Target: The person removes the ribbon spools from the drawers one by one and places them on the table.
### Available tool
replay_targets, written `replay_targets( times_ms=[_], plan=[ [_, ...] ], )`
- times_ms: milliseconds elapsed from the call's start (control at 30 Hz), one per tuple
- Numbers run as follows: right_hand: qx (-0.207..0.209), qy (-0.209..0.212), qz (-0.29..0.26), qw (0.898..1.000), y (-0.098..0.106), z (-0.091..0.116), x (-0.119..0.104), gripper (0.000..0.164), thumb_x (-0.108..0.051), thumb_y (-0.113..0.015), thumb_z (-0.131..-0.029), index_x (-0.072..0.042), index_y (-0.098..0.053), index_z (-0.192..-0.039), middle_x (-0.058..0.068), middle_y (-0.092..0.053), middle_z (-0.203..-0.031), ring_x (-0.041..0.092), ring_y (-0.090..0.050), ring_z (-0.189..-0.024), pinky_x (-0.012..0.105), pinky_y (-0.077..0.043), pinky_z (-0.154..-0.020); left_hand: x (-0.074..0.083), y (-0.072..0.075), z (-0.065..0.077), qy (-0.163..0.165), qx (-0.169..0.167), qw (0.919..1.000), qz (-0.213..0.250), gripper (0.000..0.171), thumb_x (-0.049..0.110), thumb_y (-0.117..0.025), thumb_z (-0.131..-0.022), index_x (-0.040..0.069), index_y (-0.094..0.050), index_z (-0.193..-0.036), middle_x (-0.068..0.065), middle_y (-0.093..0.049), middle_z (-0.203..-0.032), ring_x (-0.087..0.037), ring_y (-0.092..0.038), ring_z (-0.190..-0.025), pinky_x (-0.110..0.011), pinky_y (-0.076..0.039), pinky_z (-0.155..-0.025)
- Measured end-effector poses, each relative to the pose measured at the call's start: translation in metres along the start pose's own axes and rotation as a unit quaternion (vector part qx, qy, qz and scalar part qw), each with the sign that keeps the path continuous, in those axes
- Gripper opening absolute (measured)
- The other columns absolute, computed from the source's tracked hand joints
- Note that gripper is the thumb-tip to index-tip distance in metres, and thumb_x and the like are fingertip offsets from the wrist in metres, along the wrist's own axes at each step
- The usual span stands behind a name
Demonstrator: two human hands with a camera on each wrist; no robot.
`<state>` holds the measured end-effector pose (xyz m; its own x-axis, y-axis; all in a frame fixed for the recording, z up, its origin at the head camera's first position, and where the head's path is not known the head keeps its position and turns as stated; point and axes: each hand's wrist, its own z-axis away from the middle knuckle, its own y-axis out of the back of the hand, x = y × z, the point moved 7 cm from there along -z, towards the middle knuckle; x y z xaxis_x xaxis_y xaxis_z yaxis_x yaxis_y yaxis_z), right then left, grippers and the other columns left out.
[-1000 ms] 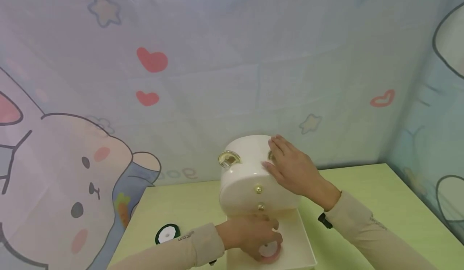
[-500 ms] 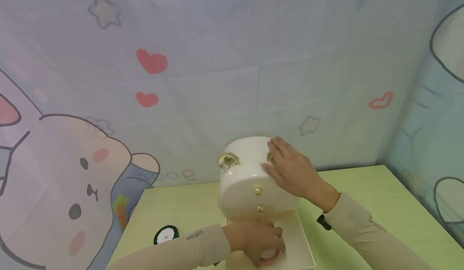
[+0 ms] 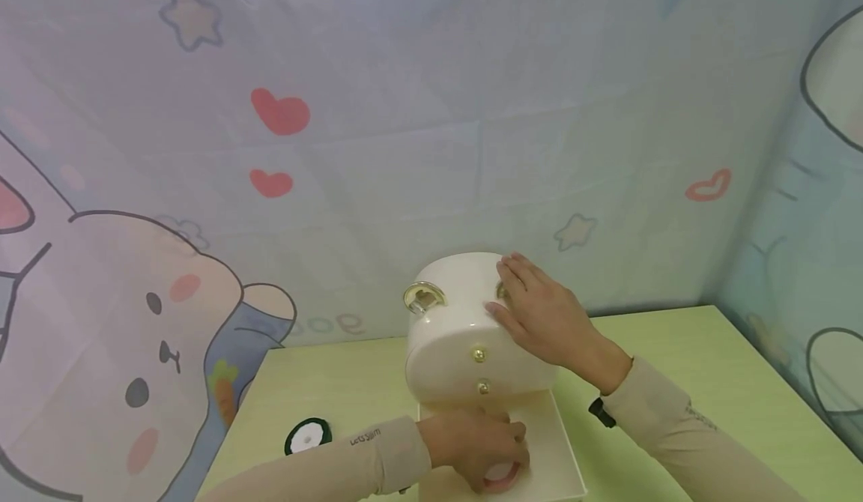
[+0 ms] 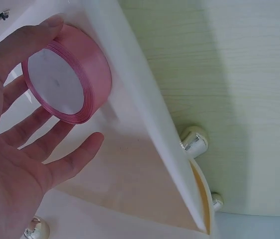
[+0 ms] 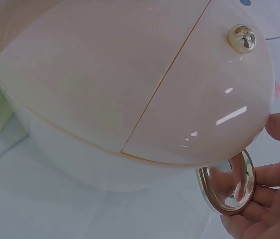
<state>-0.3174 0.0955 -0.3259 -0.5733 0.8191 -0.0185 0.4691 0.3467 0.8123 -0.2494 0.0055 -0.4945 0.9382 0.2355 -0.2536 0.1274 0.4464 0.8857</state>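
My left hand (image 3: 477, 446) holds a roll of pink ribbon (image 4: 95, 74) over the pulled-out drawer (image 3: 556, 449) of a white storage box (image 3: 452, 337). In the left wrist view the thumb lies on the ribbon's upper edge and fingers are behind and below it; the little finger stands off. The roll is tilted, its white centre facing the palm, close to the drawer's side wall. My right hand (image 3: 542, 311) rests on the top right of the box. In the right wrist view its fingers are at a gold ear-shaped ring (image 5: 229, 186), with the thumb at the front edge.
A roll of dark green ribbon (image 3: 308, 436) lies on the light green table (image 3: 364, 375), left of the drawer. Another gold ring (image 3: 425, 297) stands on the box's left, and gold knobs (image 3: 479, 354) stick out of its front. A printed cloth (image 3: 404, 112) hangs behind.
My left hand has shifted a little to the right and its fingers now cover more of the pink ribbon roll. The right hand has stayed on the box.
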Motion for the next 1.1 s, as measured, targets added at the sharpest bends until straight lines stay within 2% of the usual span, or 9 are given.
replay_targets(
  times_ms=[167,400,533,700,967,1100],
  plan=[
    [0.004,0.002,-0.002,1.000,0.0005,0.0000,-0.0007,0.065,-0.040,-0.062,-0.103,0.008,-0.053,-0.146,0.026,-0.057,-0.151,0.040,-0.053,-0.145,0.053,-0.056,-0.105,0.0004,0.0014,0.0015,-0.001,-0.004,1.0000,0.001,0.060,0.044,-0.091,-0.076,0.042,-0.063,-0.129,0.016,-0.059,-0.113,-0.004,-0.056,-0.092,-0.018,-0.041,-0.065],
    [0.001,0.003,0.001,1.000,0.0001,-0.0008,-0.0007,0.065,-0.041,-0.062,-0.104,0.007,-0.053,-0.147,0.026,-0.057,-0.151,0.040,-0.053,-0.146,0.052,-0.056,-0.106,0.0001,0.0029,0.0023,-0.002,-0.003,1.0000,0.009,0.055,0.042,-0.088,-0.081,0.036,-0.060,-0.127,0.015,-0.058,-0.112,-0.003,-0.058,-0.092,-0.015,-0.044,-0.069],
    [-0.002,-0.002,-0.001,1.000,-0.0008,-0.0006,-0.0001,0.065,-0.041,-0.061,-0.104,0.007,-0.052,-0.147,0.026,-0.056,-0.152,0.040,-0.052,-0.146,0.053,-0.055,-0.107,-0.0003,0.0009,0.0011,-0.002,0.003,0.9999,0.012,0.052,0.040,-0.087,-0.081,0.036,-0.060,-0.124,0.015,-0.058,-0.110,-0.003,-0.058,-0.091,-0.015,-0.043,-0.067],
    [-0.009,-0.006,-0.004,1.000,-0.0016,-0.0001,-0.0008,0.066,-0.041,-0.061,-0.104,0.008,-0.052,-0.148,0.026,-0.055,-0.153,0.040,-0.051,-0.147,0.053,-0.055,-0.108,-0.0003,-0.0025,0.0006,0.000,0.001,0.9998,0.018,0.056,0.038,-0.091,-0.077,0.037,-0.060,-0.124,0.015,-0.058,-0.109,-0.003,-0.057,-0.092,-0.015,-0.043,-0.067],
    [-0.008,-0.005,0.000,1.000,-0.0008,-0.0002,-0.0013,0.066,-0.041,-0.061,-0.104,0.008,-0.052,-0.148,0.026,-0.055,-0.153,0.040,-0.051,-0.147,0.052,-0.055,-0.107,0.0006,-0.0047,0.0009,0.001,-0.005,0.9994,0.033,0.055,0.036,-0.090,-0.079,0.037,-0.059,-0.125,0.015,-0.057,-0.109,-0.003,-0.055,-0.092,-0.015,-0.042,-0.067],
    [-0.008,-0.006,-0.002,1.000,-0.0011,-0.0003,-0.0007,0.066,-0.041,-0.061,-0.104,0.008,-0.052,-0.148,0.026,-0.055,-0.153,0.040,-0.051,-0.147,0.053,-0.055,-0.107,0.0035,-0.0029,0.0018,-0.005,0.001,0.9997,0.024,0.054,0.035,-0.090,-0.078,0.037,-0.060,-0.123,0.015,-0.057,-0.109,-0.003,-0.055,-0.090,-0.014,-0.042,-0.067]
  ],
)
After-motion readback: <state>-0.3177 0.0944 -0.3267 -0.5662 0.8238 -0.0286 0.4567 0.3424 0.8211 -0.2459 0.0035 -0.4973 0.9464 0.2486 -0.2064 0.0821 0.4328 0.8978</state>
